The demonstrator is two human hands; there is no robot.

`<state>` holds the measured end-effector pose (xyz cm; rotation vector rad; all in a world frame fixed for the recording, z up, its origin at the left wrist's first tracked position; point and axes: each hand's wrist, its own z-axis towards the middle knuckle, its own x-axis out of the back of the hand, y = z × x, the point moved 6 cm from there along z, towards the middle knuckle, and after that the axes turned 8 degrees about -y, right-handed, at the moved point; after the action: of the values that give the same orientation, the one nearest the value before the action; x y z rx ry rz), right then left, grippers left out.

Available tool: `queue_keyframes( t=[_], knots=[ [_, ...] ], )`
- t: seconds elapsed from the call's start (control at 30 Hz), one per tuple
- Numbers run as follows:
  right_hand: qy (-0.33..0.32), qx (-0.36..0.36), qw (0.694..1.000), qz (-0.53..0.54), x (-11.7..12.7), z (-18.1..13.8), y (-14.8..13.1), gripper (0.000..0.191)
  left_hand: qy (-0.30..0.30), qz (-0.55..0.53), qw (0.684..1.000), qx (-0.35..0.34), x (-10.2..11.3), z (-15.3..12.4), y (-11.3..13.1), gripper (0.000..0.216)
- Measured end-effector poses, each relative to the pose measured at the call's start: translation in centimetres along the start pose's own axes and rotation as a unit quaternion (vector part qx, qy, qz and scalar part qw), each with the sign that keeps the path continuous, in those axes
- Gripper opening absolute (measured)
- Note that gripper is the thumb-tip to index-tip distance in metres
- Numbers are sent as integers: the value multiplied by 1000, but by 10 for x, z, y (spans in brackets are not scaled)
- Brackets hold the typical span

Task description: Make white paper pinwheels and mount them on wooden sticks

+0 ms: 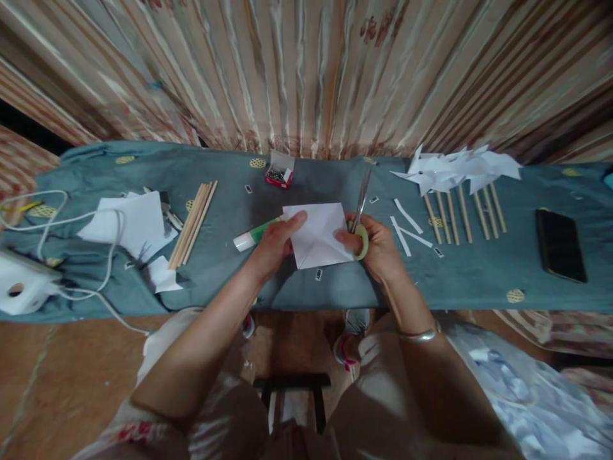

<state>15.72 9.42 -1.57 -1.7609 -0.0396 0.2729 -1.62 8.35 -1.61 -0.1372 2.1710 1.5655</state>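
A white square sheet of paper [318,233] with diagonal creases is held over the middle of the table. My left hand [275,246] pinches its left edge, thumb on top. My right hand [376,246] has its fingers through the pale green handles of a pair of scissors [363,211], whose blades point away and up. The right thumb also lies at the paper's right edge. Beside my left hand, a green and white glue stick [251,237] lies on the cloth. To the right of my right hand lie several narrow paper strips [407,227].
White paper pinwheels on wooden sticks [467,172] lie at the back right, near a black phone [560,246]. A small red box of metal pins [279,174] stands at the back. Loose wooden sticks [194,223], paper sheets [131,220] and a white corded device [23,281] occupy the left.
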Motion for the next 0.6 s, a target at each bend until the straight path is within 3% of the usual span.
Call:
queue_keyframes(
  t=[0.13,0.3,0.5,0.6],
  knots=[
    [95,45,994,38,7,5,1,40,-36,-40,998,-33,-8,-2,4,58],
    [130,72,986,77,3,9,8,42,-51,46,994,-82,-22,-4,2,39],
    [96,81,990,71,-15,9,12,45,83,51,990,-104,-10,0,-12,29],
    [72,74,992,70,-20,8,12,44,112,54,984,-124,-1,2,-10,27]
  ],
)
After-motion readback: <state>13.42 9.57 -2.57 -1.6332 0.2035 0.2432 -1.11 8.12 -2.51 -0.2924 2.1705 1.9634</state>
